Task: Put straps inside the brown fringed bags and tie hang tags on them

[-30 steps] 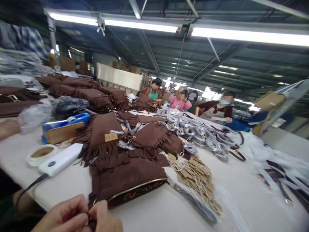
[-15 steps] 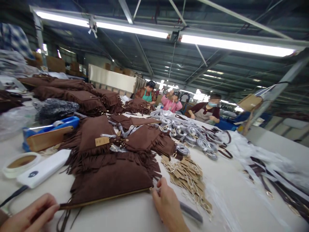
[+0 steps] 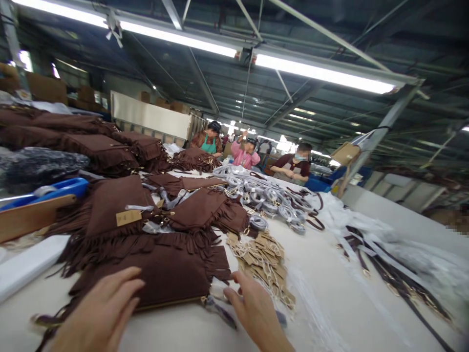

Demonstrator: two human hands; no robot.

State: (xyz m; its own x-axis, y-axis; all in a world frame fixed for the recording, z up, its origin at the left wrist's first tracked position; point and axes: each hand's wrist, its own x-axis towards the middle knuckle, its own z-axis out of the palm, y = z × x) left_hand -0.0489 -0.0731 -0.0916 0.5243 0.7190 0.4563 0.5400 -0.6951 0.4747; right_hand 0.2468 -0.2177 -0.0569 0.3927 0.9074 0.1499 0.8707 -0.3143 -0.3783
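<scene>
A dark brown fringed bag (image 3: 172, 271) lies on the white table, its zipped edge toward me. My left hand (image 3: 102, 305) is over the bag's left front part, fingers stretched out and slightly apart. Off the bag's right corner, my right hand (image 3: 256, 308) has its thumb and forefinger apart, with nothing visible between them. A grey-wrapped strap end (image 3: 222, 310) lies at that corner beside my right hand. Beyond the bag rest more fringed bags, one with a tan tag (image 3: 128, 217). Tan tags with white strings (image 3: 266, 264) are heaped to the right.
Bundles of grey-wrapped straps (image 3: 264, 195) cover the table's middle back. A tape dispenser (image 3: 44, 200) and a white box-like device (image 3: 32, 264) stand at left. Dark straps (image 3: 395, 274) and clear plastic (image 3: 421, 254) lie at right. Several people sit across the table.
My left hand has let go of the bag's left corner and moved right, over the bag. My right hand has come off the right corner. The view has shifted right.
</scene>
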